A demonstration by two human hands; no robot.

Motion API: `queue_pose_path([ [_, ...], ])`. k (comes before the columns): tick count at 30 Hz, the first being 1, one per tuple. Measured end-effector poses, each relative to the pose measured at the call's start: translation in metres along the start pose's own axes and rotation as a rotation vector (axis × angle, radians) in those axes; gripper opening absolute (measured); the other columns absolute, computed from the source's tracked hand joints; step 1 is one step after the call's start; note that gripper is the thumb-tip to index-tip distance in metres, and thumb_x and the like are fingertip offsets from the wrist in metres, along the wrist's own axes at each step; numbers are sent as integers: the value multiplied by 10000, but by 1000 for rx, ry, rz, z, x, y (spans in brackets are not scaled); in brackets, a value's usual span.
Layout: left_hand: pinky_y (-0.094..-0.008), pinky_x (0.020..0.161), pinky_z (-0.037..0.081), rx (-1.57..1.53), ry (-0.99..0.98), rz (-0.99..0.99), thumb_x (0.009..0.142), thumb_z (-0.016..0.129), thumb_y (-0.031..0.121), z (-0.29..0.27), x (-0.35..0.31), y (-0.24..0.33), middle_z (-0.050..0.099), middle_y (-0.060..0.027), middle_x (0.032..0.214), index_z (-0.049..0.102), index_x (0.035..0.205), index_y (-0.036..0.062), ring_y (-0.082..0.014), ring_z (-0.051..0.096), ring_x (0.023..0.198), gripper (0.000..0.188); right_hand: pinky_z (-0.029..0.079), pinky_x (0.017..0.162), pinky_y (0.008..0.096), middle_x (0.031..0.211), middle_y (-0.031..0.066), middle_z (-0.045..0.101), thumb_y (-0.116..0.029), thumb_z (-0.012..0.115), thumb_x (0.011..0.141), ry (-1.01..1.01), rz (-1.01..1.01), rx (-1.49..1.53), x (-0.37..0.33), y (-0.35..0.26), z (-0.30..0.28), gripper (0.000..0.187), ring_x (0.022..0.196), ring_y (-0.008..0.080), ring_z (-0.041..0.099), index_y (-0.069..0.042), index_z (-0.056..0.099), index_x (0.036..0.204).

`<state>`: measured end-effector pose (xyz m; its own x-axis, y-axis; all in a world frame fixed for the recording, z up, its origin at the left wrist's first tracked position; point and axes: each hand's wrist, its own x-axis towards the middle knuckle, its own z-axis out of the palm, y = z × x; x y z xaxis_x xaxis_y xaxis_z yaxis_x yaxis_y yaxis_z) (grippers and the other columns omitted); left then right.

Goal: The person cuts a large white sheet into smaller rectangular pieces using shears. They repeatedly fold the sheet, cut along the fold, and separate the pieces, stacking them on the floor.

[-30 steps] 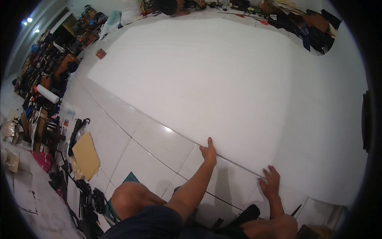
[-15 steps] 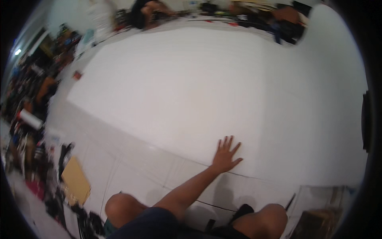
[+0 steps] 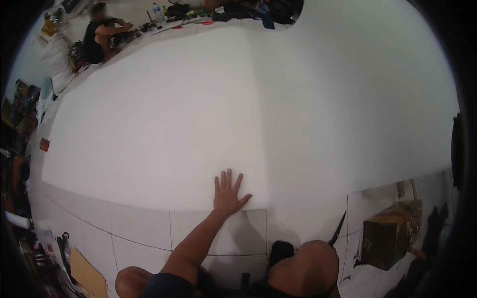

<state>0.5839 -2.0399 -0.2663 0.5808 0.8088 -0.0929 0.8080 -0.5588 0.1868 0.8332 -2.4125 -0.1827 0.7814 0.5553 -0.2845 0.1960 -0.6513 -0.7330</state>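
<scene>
A large white sheet [image 3: 164, 119] covers most of the floor before me, its right part curving upward. My left hand [image 3: 228, 196] lies palm down on the sheet close to its near edge, fingers spread and thumb to the right. Nothing is in it. My right hand does not show. A dark, narrow, pointed thing [image 3: 340, 227] sticks up beside my right knee; its lower end is hidden, so I cannot tell what holds it.
White floor tiles [image 3: 141, 228] lie along the near edge. A brown box-like block [image 3: 390, 236] stands at the right, a tan flat piece [image 3: 88, 273] at lower left. Another person [image 3: 101, 37] squats at the far left, near a water bottle [image 3: 158, 14]. A small reddish box [image 3: 44, 144] sits by the left edge.
My view has swung to the right, so the sheet and the other person appear further left and the brown block shows more fully. My left hand remains spread on the sheet near its edge.
</scene>
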Motion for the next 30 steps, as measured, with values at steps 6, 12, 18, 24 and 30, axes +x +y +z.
queue_pose_path([
  [6,-537,1120,261,-126,-60,311,865,640,448,12,-7,27,439,-193,1416,563,1315,127,-383,372,1338,558,427,832,320,1077,89,527,-226,659,881,-514,92,236,-35,-116,5,353,976,193,499,-19,525,1134],
  [12,-540,1087,319,13,-94,289,820,702,352,-4,-19,46,440,-186,1422,494,1347,101,-364,376,1356,619,411,972,348,1257,154,490,-255,582,937,-876,235,375,-44,-191,3,403,1154,247,490,-17,487,1248],
  [18,-547,1072,342,-8,-95,247,789,742,304,2,-22,63,388,-208,1452,480,1342,77,-387,354,1363,653,361,1067,355,1410,223,386,-333,558,941,-986,-490,-187,-25,-125,12,629,1276,298,437,-16,322,1430],
  [24,-548,1079,321,-156,-56,120,781,757,291,-1,-22,69,409,-230,1415,494,1313,61,-414,368,1336,636,425,905,227,1157,70,588,-232,420,1004,-799,303,26,-23,-177,63,464,1020,103,553,15,346,1390],
  [30,-571,1025,317,-378,67,94,761,775,250,0,-23,75,492,-206,1254,582,1176,76,-387,467,1176,490,455,729,287,891,80,583,-338,514,992,-835,180,76,9,-84,139,391,796,141,540,3,447,1172],
])
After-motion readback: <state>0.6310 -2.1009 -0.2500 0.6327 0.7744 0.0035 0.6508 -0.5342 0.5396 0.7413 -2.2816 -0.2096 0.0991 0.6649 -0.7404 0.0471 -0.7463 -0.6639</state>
